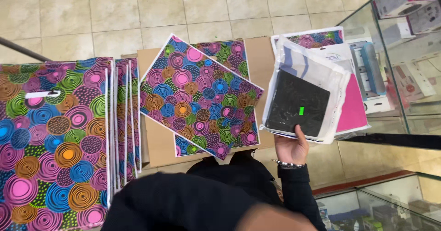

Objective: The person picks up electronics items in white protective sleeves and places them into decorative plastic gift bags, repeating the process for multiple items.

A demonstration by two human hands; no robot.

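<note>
My right hand (291, 147) grips the lower edge of a stack of flat clear plastic packets, thumb on top. The uppermost packet (301, 100) holds a black square item with a small green sticker. Under it lie a packet with a pink sheet (353, 109) and one with a colourful circle print (319, 38). A blurred, skin-coloured shape (271, 219) at the bottom edge, at the end of my black sleeve (183, 205), may be my left hand; its fingers are not visible. To the left of the packets, a bag with a circle pattern (197, 95) lies tilted on a cardboard box (158, 143).
A stack of the same circle-pattern bags (50, 143) fills the left side, with more standing on edge (126, 120). Another such bag (227, 51) lies beneath the tilted one. A glass display case (399, 74) with boxed goods stands at the right. Beige floor tiles (138, 10) lie beyond.
</note>
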